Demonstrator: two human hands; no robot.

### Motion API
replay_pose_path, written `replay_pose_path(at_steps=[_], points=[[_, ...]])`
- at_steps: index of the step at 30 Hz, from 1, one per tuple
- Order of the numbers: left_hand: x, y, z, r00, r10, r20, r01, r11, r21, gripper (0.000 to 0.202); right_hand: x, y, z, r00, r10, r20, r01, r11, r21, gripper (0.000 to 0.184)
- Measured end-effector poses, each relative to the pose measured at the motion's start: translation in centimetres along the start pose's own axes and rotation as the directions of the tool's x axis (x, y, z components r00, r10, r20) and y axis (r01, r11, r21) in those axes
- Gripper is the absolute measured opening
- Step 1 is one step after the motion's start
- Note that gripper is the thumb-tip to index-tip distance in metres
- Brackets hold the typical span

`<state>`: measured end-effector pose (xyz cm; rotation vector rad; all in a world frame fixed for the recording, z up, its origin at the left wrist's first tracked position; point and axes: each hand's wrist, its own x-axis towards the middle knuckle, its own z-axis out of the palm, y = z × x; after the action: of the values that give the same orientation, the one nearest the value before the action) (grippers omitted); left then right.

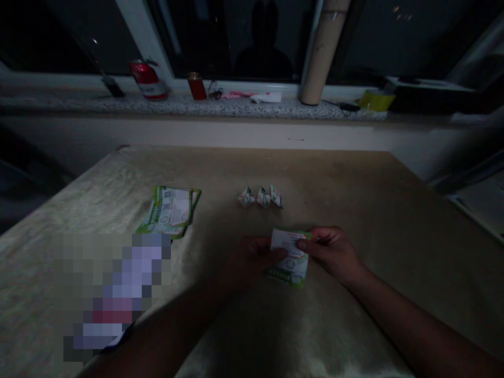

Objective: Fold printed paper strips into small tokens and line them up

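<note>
Both my hands grip a small green-and-white printed packet (pixel 289 266) above the table. My left hand (pixel 252 260) pinches its left side, thumb lying across the printed face. At the upper right edge, my right hand (pixel 334 252) pinches it between thumb and fingers. The fingers behind the packet are partly hidden. Just beyond my hands, three small, pointed, white patterned pieces (pixel 263 197) sit in a short row. More green-and-white packets (pixel 171 210) lie overlapping to the left, apart from my hands.
A pixelated long object (pixel 126 294) lies beside my left forearm on the table (pixel 334 178). On the granite windowsill behind stand a red can (pixel 147 81), a red cylinder (pixel 197 86) and a tall tan tube (pixel 323 52). A yellow item (pixel 376 100) lies further right.
</note>
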<state>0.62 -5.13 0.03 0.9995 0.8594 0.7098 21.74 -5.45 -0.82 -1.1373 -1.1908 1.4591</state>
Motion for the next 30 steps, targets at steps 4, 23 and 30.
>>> replay_pose_path(at_steps=[4,23,30], points=[[0.03,-0.04,-0.35,1.0,-0.022,0.004,0.022,0.998,0.064,0.046,-0.06,-0.17,0.06,1.0,-0.019,0.004,0.019,1.0,-0.006,0.029],[-0.14,0.2,-0.9,1.0,-0.013,-0.003,0.013,0.974,0.228,0.036,-0.13,-0.72,0.2,0.999,-0.021,-0.026,0.02,1.0,-0.009,0.026],[0.03,-0.16,-0.86,1.0,-0.002,-0.004,0.002,0.977,0.212,0.04,-0.09,-0.44,0.07,0.999,-0.02,-0.042,0.02,1.0,0.009,0.026]])
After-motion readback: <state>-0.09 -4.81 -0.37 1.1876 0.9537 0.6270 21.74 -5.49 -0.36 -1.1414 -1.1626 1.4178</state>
